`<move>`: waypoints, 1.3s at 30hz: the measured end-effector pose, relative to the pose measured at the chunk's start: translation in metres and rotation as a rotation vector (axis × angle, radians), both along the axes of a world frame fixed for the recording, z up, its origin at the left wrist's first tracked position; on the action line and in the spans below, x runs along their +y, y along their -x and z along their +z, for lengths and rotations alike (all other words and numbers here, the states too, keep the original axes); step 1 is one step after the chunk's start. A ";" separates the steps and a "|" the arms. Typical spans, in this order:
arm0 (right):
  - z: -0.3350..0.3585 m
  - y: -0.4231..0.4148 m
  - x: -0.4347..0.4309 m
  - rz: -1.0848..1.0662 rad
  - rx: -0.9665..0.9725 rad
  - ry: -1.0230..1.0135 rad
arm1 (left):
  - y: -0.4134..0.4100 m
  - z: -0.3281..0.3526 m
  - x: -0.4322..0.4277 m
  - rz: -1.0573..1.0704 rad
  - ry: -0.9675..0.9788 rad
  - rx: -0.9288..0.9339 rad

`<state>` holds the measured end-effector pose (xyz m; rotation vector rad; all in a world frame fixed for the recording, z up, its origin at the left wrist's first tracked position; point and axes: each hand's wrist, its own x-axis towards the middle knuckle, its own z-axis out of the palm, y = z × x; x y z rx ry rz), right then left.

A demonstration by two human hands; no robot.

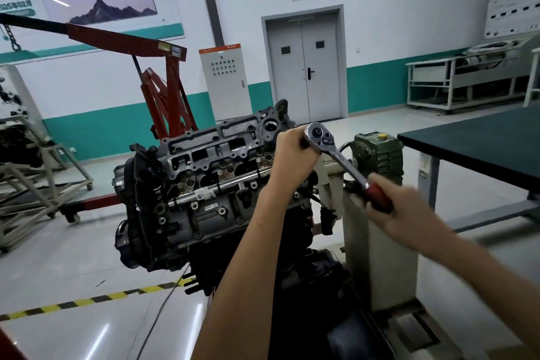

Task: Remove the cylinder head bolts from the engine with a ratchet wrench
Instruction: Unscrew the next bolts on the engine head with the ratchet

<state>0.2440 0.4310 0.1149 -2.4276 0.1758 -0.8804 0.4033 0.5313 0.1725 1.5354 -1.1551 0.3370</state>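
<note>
The left hand [292, 152] grips the ratchet wrench [336, 155] under its head, at the 3 o'clock end of the cylinder head [210, 161]; the right hand [403, 210] clamps the red handle [378, 197] toward 5 o'clock. The socket is hidden: seated crooked, a hard pull could slip and round a bolt.

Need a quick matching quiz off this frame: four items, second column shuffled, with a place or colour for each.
1 left hand
2 right hand
3 engine hoist
4 gearbox

A green, yellow cap on top
B holds the red wrench handle
C at the ratchet head
D red, behind the engine

Pairs: 1-C, 2-B, 3-D, 4-A
</note>
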 end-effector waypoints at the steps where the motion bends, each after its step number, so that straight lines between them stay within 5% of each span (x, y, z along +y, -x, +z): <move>1: -0.016 -0.004 0.018 -0.021 -0.033 -0.128 | -0.001 -0.001 -0.001 -0.003 0.011 -0.003; 6: -0.040 -0.041 0.108 0.095 -0.307 -0.707 | -0.005 -0.002 -0.005 0.020 0.043 -0.033; 8: -0.040 -0.046 0.113 0.144 -0.296 -0.737 | -0.007 -0.003 -0.006 0.021 0.044 -0.029; 14: -0.008 0.001 0.017 0.116 0.019 -0.169 | -0.003 -0.001 -0.007 -0.002 0.011 0.026; 18: 0.020 0.006 -0.016 0.038 -0.008 0.169 | -0.003 -0.004 -0.001 0.009 0.063 0.064; 22: -0.023 -0.009 0.038 -0.034 -0.083 -0.219 | -0.003 -0.006 0.000 0.015 0.084 0.063; 27: -0.039 -0.046 0.127 0.127 -0.321 -0.711 | -0.005 -0.004 -0.001 0.003 0.065 0.044; 29: -0.037 -0.042 0.113 0.114 -0.264 -0.636 | -0.006 -0.003 0.000 0.012 0.029 0.043; 35: 0.013 0.008 -0.005 0.033 0.026 0.084 | 0.000 0.003 -0.001 0.018 -0.054 0.023; 39: 0.004 0.004 0.002 -0.035 -0.029 0.029 | 0.000 0.001 -0.001 0.021 -0.002 0.014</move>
